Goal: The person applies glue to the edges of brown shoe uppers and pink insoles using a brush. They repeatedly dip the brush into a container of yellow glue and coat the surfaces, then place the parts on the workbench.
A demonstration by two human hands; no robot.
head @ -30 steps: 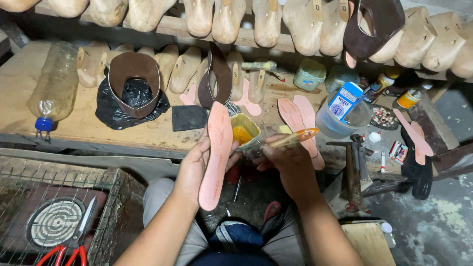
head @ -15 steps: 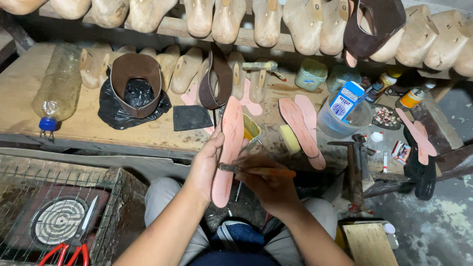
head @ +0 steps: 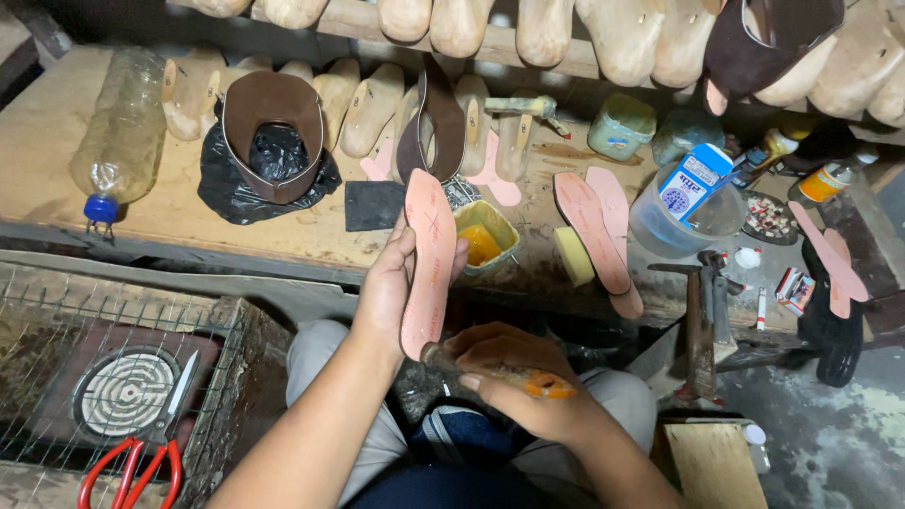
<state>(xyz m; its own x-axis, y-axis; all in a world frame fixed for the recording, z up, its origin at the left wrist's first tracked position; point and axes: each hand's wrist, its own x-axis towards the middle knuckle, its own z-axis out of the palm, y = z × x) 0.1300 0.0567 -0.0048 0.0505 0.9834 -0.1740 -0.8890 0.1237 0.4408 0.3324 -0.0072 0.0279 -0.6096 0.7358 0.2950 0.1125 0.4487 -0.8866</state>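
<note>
While the left hand (head: 388, 292) holds one insole (head: 427, 264), two more insoles (head: 598, 236) lie nearby.

Plastic bottle (head: 118, 132) lying on tabletop (head: 57, 170); wooden lasts (head: 372, 108) in rows; red scissors (head: 132, 462) on wire grate (head: 57, 330); hammer (head: 698, 320) right.

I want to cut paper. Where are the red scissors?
The red-handled scissors lie at the head view's bottom left, on the wire grate, beside the round coiled burner.
</note>
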